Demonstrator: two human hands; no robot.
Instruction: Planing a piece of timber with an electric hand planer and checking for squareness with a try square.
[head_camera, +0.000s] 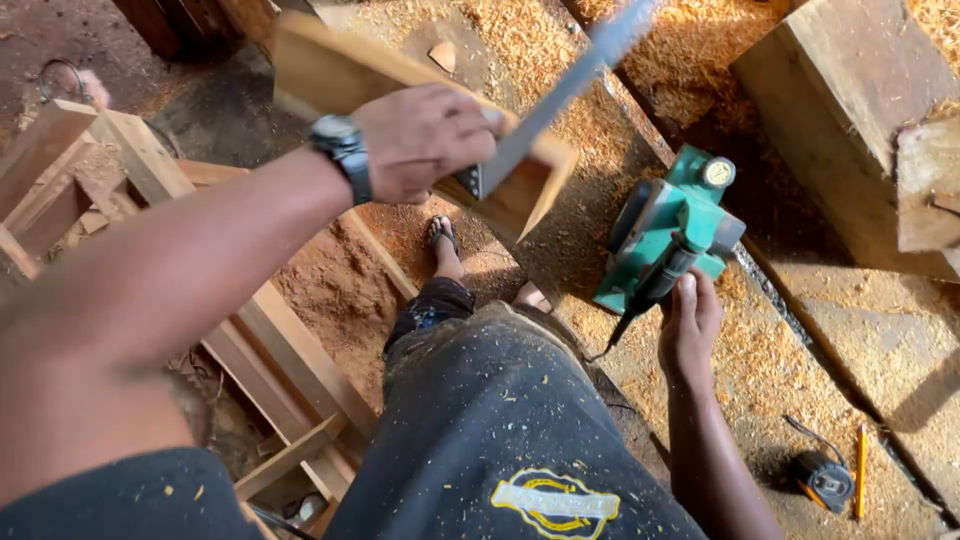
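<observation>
- Looking down from a head camera, the view shows a person standing at a sawdust-covered workbench (880, 330) that fills the right half of the frame.
- The left hand (425, 140), upper centre, is clenched around a short wooden board (340, 70) and a metal square (560, 95) pressed against it.
- The board's long axis runs from upper left down to centre; the square's blade slants the other way, rising toward the top centre-right edge.
- The right hand (690, 325), right of centre, rests on the dark handle of a green electric planer (665, 230); whether its fingers are fully closed cannot be told.
- The planer sits on the bench just above that hand, its body angled toward the upper right.
- The right hand is nearer the planer; the board and square lie up and to the left of it, well apart from it.
- A tape measure (825, 480) and yellow pencil (860, 470) lie at lower right.
- A thick timber (850, 110) lies at upper right.
</observation>
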